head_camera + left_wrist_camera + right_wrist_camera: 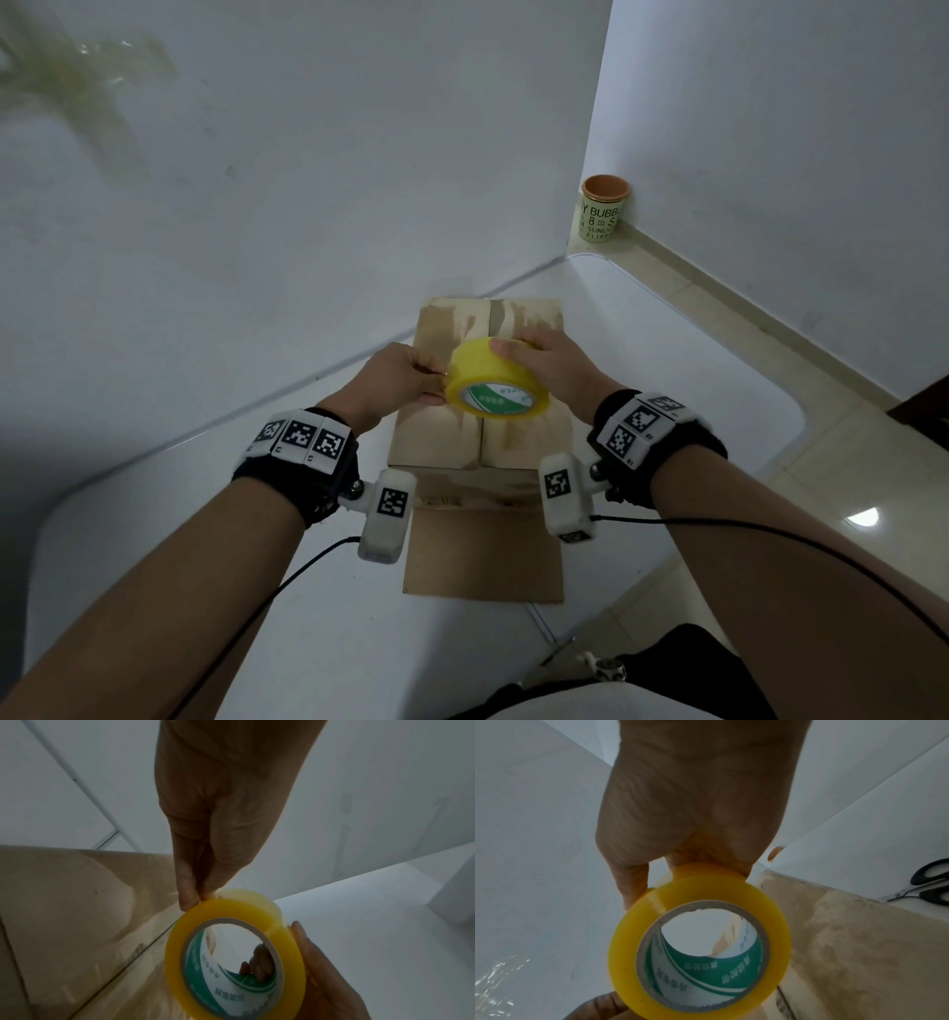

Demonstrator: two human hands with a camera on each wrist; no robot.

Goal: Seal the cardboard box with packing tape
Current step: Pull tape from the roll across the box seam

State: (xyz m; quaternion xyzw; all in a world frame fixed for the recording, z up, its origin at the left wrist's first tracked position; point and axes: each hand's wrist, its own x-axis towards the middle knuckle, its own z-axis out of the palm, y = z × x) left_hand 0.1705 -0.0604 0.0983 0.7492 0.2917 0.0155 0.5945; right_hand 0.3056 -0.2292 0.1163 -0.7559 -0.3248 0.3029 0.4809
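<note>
A brown cardboard box stands on the white table, its top flaps closed with a centre seam, its surface marked by old tape traces. Above its middle hangs a yellow roll of packing tape with a green and white core. My right hand grips the roll from the far side, fingers curled over its rim. My left hand pinches the roll's left edge, seemingly at the tape's loose end. In the left wrist view the box top lies below the roll.
A paper cup stands in the far right corner by the wall. Black-handled scissors lie on the table right of the box. A flat cardboard piece lies in front of the box. The white table has a rounded right edge.
</note>
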